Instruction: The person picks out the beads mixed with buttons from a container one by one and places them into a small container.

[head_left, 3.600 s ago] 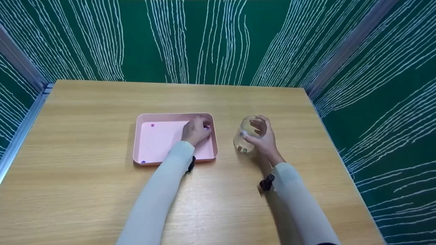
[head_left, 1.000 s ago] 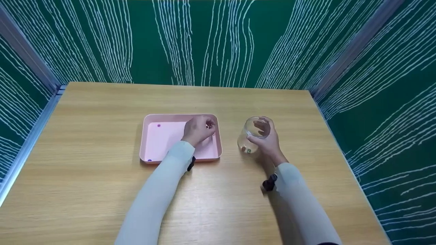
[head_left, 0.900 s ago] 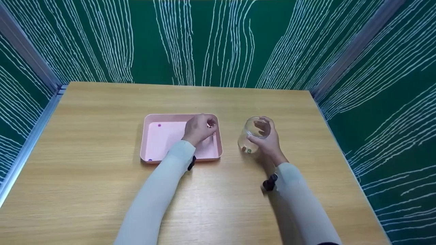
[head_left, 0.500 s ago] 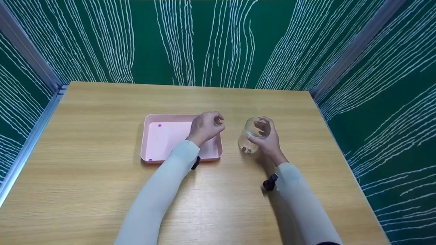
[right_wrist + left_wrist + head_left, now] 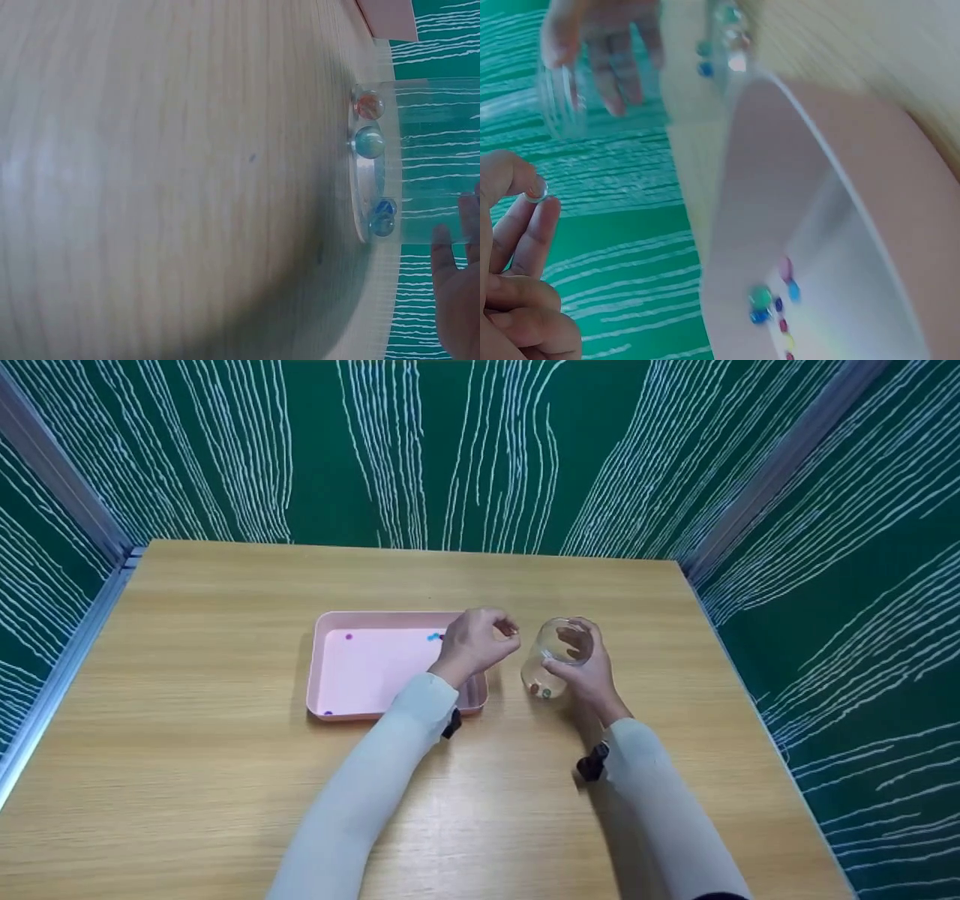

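My left hand [image 5: 477, 642] pinches a small clear glass marble [image 5: 536, 190] between thumb and fingertips, as the left wrist view shows. The hand is above the right side of a pink tray [image 5: 367, 716], with its fingers past the rim near the jar. My right hand [image 5: 594, 671] is curled round a clear glass jar [image 5: 535, 664], which stands on the table with its mouth up. Several glass marbles, including a greenish one [image 5: 369, 142] and an orange-red one [image 5: 370, 105], lie at the jar's bottom.
Small coloured beads [image 5: 783, 325], a green marble [image 5: 760, 296] and a blue one lie inside the tray. A purple bead [image 5: 349, 637] is at its far left. The wooden table [image 5: 225, 780] ends at green walls [image 5: 487, 450] with white lines.
My left hand has lifted from inside the tray's right end and moved right towards the jar, carrying the marble. Blue pieces in the tray have come into view. The right hand still holds the jar.
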`<state>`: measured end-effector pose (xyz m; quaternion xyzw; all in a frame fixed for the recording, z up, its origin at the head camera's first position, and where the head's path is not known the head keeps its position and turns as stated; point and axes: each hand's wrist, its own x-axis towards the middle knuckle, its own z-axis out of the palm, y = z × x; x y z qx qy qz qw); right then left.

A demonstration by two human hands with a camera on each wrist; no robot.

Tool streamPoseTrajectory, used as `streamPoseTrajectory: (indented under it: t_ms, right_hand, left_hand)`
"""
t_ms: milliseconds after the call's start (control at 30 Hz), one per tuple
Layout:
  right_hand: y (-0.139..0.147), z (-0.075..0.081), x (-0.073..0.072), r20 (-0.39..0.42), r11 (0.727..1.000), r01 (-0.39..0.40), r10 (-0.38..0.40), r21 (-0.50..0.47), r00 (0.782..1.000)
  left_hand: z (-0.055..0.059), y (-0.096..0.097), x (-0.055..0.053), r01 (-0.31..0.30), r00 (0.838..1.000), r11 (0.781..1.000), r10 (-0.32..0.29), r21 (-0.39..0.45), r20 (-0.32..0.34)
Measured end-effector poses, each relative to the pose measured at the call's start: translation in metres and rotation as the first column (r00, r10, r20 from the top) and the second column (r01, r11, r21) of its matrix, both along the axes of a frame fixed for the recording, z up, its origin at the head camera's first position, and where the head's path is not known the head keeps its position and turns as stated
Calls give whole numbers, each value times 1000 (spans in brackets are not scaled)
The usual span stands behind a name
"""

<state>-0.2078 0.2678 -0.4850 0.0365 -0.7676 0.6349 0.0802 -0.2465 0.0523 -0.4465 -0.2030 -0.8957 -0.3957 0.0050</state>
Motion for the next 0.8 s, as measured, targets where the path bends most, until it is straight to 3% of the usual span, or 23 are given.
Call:
streamPoseTrajectory:
  t_ms: [267, 467, 800]
  right_hand:
    - [-1, -3, -1, -19, 999, 10, -11, -31, 1000]
    - [1, -7, -3, -22, 1000, 11, -11, -17, 1000]
    - [-1, 0, 1, -9, 1000, 8, -8, 16, 1000]
  left_hand:
    - [5, 18, 11, 27, 999, 998, -28, 63, 21]
    - [4, 27, 16, 22, 997, 994, -30, 107, 75]
    - [1, 37, 17, 32, 998, 992, -38, 121, 47]
